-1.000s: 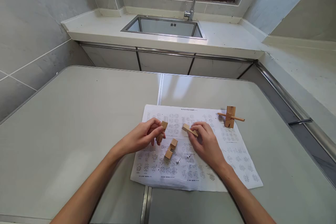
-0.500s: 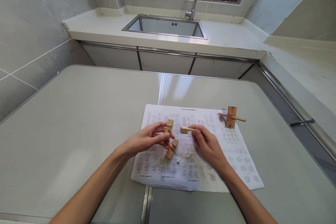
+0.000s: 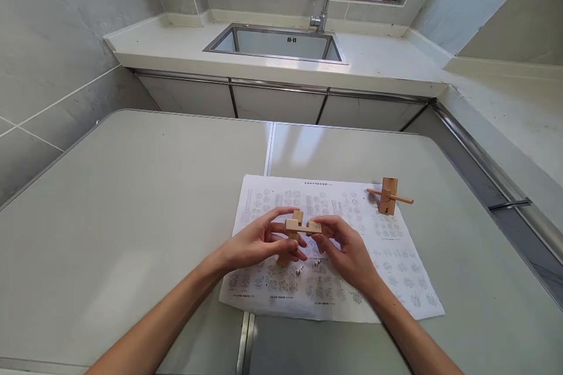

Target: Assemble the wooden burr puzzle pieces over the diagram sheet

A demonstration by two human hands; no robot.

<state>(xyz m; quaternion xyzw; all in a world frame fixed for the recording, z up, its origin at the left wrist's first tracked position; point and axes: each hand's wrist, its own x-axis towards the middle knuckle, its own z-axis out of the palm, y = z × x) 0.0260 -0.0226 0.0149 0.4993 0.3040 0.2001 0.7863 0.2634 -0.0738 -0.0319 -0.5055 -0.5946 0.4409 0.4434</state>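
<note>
My left hand (image 3: pixel 264 240) is closed around an upright notched wooden block (image 3: pixel 298 217), its lower part partly covered by my fingers. In my right hand (image 3: pixel 345 243) is a second notched wooden block (image 3: pixel 304 228), pinched at its right end and held level across the first one. The two pieces meet above the sheet; whether they interlock I cannot tell. Beneath my left fingers another wooden block (image 3: pixel 282 261) lies on the printed paper sheet (image 3: pixel 334 310), mostly hidden by the hand.
A small wooden piece with a crossing stick (image 3: pixel 387 196) stands at the sheet's upper right. Under everything is a pale table (image 3: pixel 132 187) with a centre seam. Beyond it are a counter (image 3: pixel 373 53), a sink (image 3: pixel 277 58) and a faucet (image 3: pixel 321 22).
My right hand has moved left and turned its block, bringing it against the one in my left hand. My left hand has shifted slightly right and down, now covering more of the loose block.
</note>
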